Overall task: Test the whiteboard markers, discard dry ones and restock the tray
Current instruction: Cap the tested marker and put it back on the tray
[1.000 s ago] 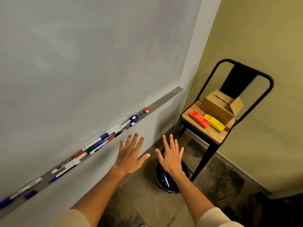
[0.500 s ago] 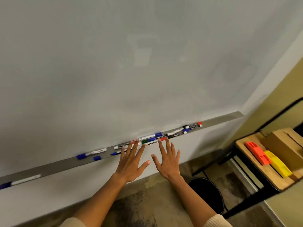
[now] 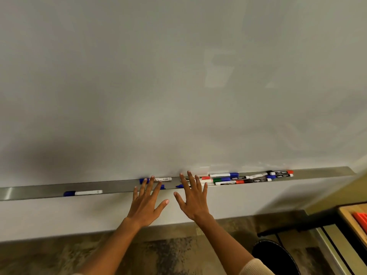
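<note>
Whiteboard (image 3: 178, 86) blank above the tray (image 3: 39, 190) | markers (image 3: 238, 178) lie along the tray | left hand (image 3: 147, 207), right hand (image 3: 193, 203) spread, empty — step: pre-test | next: pick one marker, uncap

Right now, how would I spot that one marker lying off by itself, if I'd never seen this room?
Find the whiteboard and follow the metal tray along its bottom edge. Left of both spread hands lies a white marker with a blue cap. It lies alone there, while the other markers lie by the hands or crowd to their right.
</note>
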